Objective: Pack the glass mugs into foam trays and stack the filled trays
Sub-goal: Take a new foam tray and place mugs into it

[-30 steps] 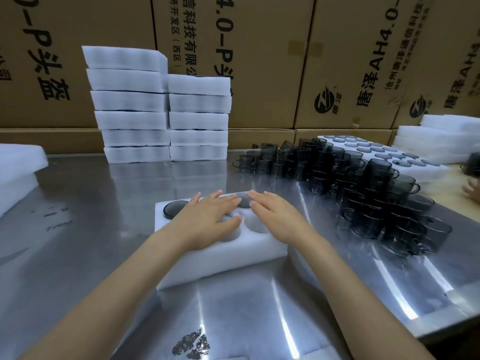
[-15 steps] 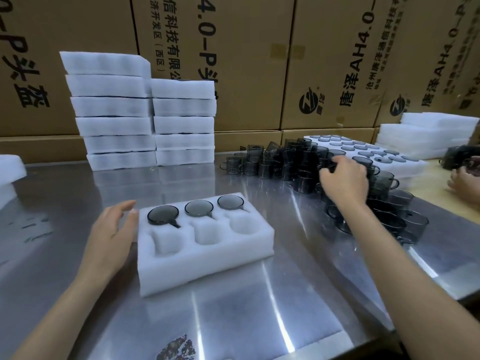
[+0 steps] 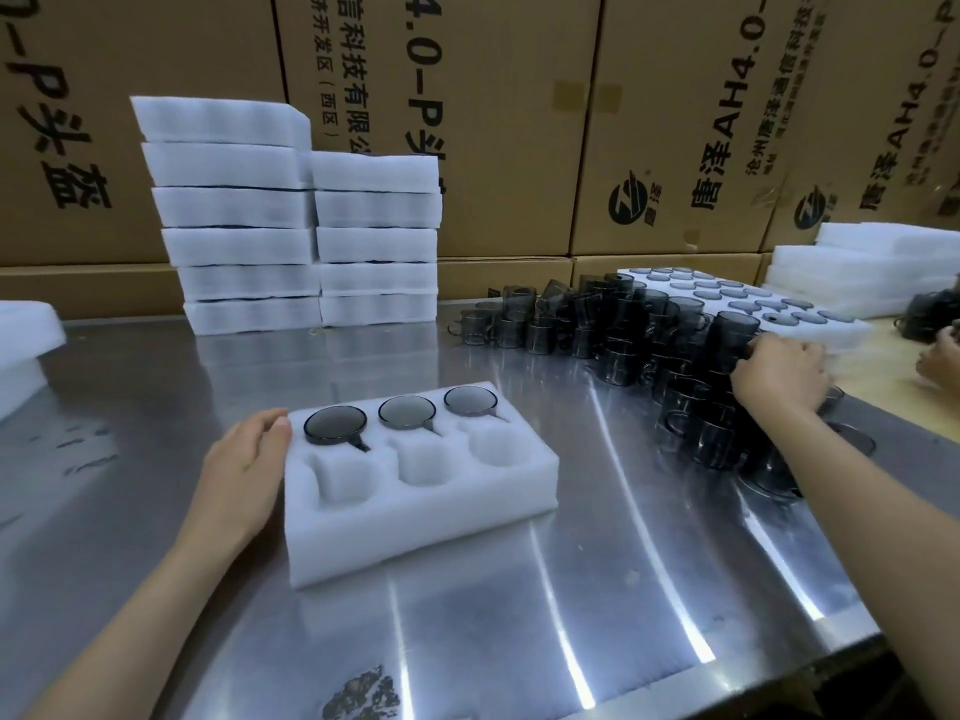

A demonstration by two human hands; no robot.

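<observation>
Left hand point(image 3: 240, 472) resting flat, fingers relaxed, against the foam tray point(image 3: 415, 517) on the steel table point(image 3: 519, 615), three mugs point(image 3: 407, 412) seated in its far row, right hand point(image 3: 779, 375) reaching into the heap of loose glass mugs point(image 3: 649, 335), its grip hidden, filled trays point(image 3: 296, 215) stacked behind.

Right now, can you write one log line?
tray: back three slots filled | left hand: steadies tray | right hand: in mug pile

"AH4.0-P" on cardboard boxes point(image 3: 519, 122)

A white foam tray point(image 3: 415, 517) lies flat, three smoky glass mugs point(image 3: 335, 426) filling its far row; loose mugs point(image 3: 623, 330) crowd to its right.
</observation>
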